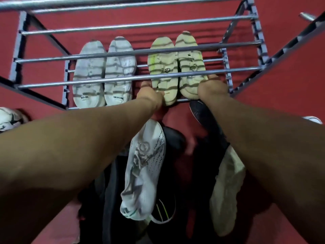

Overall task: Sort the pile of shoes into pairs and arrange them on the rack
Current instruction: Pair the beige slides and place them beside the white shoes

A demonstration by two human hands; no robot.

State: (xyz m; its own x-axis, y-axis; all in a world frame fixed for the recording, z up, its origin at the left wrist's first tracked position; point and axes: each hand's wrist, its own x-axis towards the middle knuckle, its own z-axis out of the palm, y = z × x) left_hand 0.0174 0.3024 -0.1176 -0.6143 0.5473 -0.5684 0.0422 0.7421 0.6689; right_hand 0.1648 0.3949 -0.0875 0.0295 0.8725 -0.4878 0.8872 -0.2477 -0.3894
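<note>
head | looks steeply down through rack [137, 50]; close above floor pile [146, 166]

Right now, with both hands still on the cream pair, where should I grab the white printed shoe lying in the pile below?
Take the white printed shoe across its middle, from above. It lies lengthwise on top of the dark shoes, one end towards the rack, with both long edges exposed. The left hand is nearest; hedge on which end is the heel.

Overhead light casts striped bar shadows across the shoes on the rack [137, 78], while wide-angle distortion bows the edges and the foreground blurs dimly.
</note>
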